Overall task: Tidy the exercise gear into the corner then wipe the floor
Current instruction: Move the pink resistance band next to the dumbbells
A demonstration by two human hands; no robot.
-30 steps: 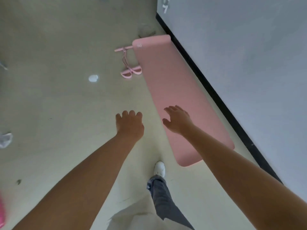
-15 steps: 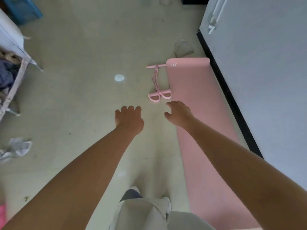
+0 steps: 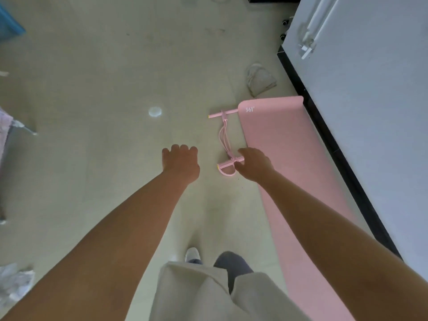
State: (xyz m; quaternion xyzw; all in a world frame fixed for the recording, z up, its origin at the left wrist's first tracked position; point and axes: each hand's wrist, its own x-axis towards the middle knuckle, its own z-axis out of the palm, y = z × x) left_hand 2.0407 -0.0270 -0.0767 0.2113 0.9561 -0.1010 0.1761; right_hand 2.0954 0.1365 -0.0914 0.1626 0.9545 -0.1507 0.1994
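A pink exercise mat (image 3: 282, 144) lies flat on the pale floor along the wall on the right. Beside its left edge lies a pink pedal resistance band (image 3: 225, 135), its bar at the far end and its foot loops nearer me. My right hand (image 3: 253, 164) hovers over the foot loops with fingers spread, partly covering them; I cannot tell whether it touches them. My left hand (image 3: 181, 163) hangs over bare floor to the left, fingers curled downward, holding nothing.
A grey wall (image 3: 370, 112) with a black skirting board (image 3: 328, 140) runs along the right. A clear bag (image 3: 260, 78) lies beyond the mat. A white round spot (image 3: 155, 111) marks the floor. Crumpled cloth (image 3: 14, 283) sits at lower left; a blue bin (image 3: 9, 24) at upper left.
I have walked forward along the mat. The resistance band has come closer, and my right hand has moved off the mat to just over the band's foot loops.
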